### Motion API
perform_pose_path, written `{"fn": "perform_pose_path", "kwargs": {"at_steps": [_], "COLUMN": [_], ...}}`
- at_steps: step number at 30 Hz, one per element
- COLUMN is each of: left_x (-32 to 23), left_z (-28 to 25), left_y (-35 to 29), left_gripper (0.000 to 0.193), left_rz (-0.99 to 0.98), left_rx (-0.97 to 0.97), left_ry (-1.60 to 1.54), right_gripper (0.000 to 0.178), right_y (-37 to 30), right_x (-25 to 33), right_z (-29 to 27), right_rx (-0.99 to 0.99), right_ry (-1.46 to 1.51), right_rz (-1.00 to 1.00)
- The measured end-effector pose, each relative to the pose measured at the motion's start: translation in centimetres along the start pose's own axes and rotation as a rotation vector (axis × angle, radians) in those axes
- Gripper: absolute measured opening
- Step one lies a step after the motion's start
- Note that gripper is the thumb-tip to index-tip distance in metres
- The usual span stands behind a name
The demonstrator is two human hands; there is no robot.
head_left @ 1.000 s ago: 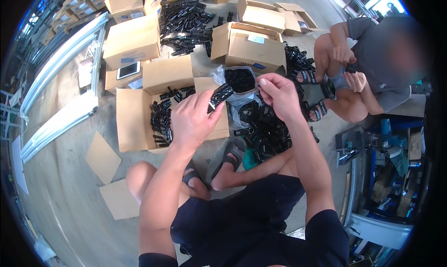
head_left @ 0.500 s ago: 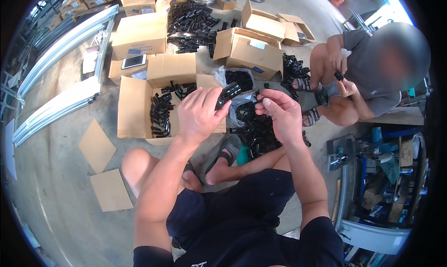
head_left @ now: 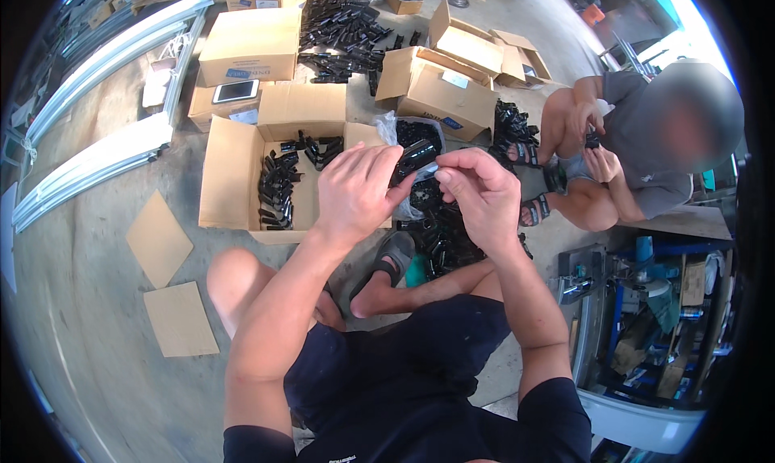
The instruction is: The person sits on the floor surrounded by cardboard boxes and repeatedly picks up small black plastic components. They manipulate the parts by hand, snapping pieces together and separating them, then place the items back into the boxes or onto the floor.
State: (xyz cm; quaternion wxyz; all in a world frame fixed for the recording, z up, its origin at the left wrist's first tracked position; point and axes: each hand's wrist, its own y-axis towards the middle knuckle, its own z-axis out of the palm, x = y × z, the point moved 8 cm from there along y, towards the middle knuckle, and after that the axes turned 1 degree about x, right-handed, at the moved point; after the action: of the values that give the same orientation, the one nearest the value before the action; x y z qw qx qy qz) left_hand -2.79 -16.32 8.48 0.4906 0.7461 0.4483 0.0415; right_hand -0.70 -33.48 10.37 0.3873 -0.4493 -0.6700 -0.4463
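My left hand [head_left: 355, 190] is closed round a glossy black tubular part [head_left: 418, 158], held tilted in front of me with its far end up to the right. At that end my right hand [head_left: 483, 195] is pinched, thumb against forefinger; whatever sits between the fingertips is too small and hidden to make out. Beneath my hands lie an open plastic bag [head_left: 413, 209] of small black pieces and a heap of black parts [head_left: 452, 241]. To the left stands an open cardboard box [head_left: 230, 172] with black parts [head_left: 278, 190] inside.
A co-worker [head_left: 646, 140] sits at the right, holding a small black part. Farther off are a large pile of black parts [head_left: 343, 27], more cardboard boxes [head_left: 448, 100] and a white tablet [head_left: 236, 92]. White metal profiles [head_left: 97, 172] lie left; a cluttered shelf [head_left: 670, 318] stands right.
My right fingertips have come in from the right and now meet the black part's end; a small dark piece showed between them before. The left hand shifted slightly right with the part.
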Motion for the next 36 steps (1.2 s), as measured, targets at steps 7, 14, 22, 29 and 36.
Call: {"fn": "perform_pose_path", "kwargs": {"at_steps": [7, 14, 22, 29, 36], "left_x": [0.3, 0.3, 0.5, 1.5, 3.3], "left_z": [0.4, 1.0, 1.7, 1.8, 4.7], "left_y": [0.1, 0.0, -0.3, -0.3, -2.0], "left_gripper": [0.037, 0.038, 0.037, 0.034, 0.033], "left_rz": [-0.015, -0.008, -0.022, -0.153, -0.641], "left_rx": [0.034, 0.037, 0.090, 0.101, 0.383], "left_ry": [-0.005, 0.043, 0.061, -0.063, -0.554], "right_gripper": [0.016, 0.031, 0.034, 0.040, 0.053], "right_y": [0.4, 0.4, 0.8, 2.2, 1.7], "right_x": [3.2, 3.2, 2.0, 1.2, -6.4], "right_z": [1.7, 3.4, 4.5, 1.8, 1.1], "right_rx": [0.037, 0.147, 0.235, 0.154, 0.341], "right_ry": [-0.482, -0.712, -0.825, -0.620, 0.401], "right_rz": [-0.424, -0.641, -0.620, -0.355, 0.190]}}
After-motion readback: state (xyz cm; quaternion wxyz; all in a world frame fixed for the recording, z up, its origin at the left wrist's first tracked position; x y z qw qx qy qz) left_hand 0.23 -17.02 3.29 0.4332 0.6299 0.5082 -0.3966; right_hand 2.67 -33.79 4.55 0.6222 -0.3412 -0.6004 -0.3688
